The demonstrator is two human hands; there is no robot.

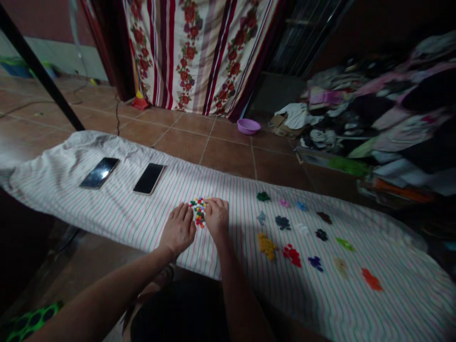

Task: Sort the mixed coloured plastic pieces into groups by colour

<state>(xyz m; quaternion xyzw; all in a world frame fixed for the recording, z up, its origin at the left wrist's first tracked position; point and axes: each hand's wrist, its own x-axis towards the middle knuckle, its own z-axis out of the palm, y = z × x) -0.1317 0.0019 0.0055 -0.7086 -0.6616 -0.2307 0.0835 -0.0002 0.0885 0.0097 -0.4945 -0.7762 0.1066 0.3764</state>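
Note:
A small heap of mixed-colour little pieces (200,211), in red, green, yellow, white and blue, lies on the striped cloth (242,194) between my two hands. My left hand (179,227) rests palm down at the heap's left edge, its fingers stretched forward and lying on the cloth. On the opposite side, my right hand (218,217) touches the heap with its fingers curled inward. Whatever those fingers may hold is hidden. To the right are piles sorted by colour, among them yellow pieces (267,246), red pieces (292,255) and dark green pieces (263,196).
Two phones lie on the cloth to the left, a dark one (100,173) and another (148,178) nearer my hands. Beyond the cloth's far edge, a purple basin (248,126) stands on the tiled floor. A clothes heap (392,109) fills the right side.

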